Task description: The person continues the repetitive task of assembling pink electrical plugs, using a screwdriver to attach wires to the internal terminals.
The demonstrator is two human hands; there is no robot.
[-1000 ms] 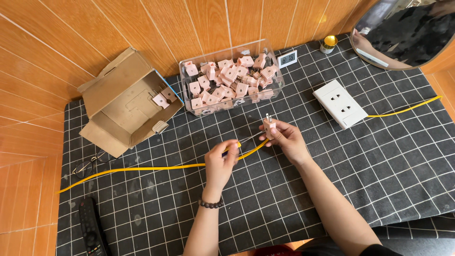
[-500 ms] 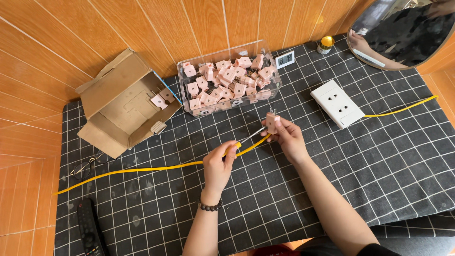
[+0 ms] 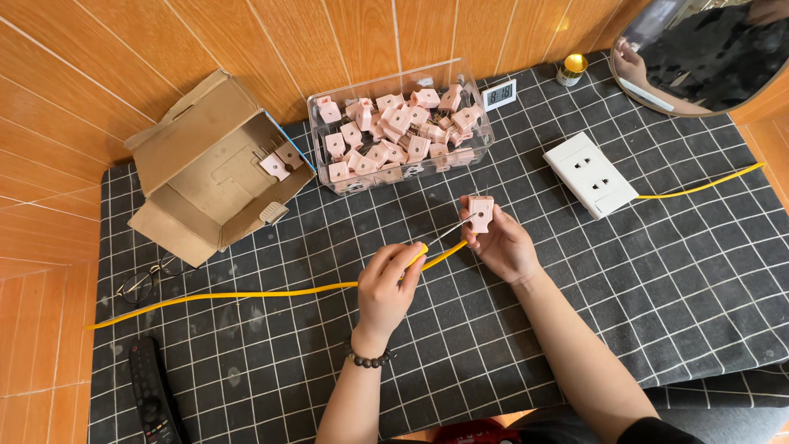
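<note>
The right hand [image 3: 503, 245] holds a pink plug [image 3: 480, 213] up in its fingertips, just over the black mat [image 3: 657, 288]. The left hand [image 3: 388, 284] pinches the yellow cable [image 3: 246, 294] near its end — thin bare wires reach toward the plug. Behind sits a clear box [image 3: 400, 123] of more plugs.
</note>
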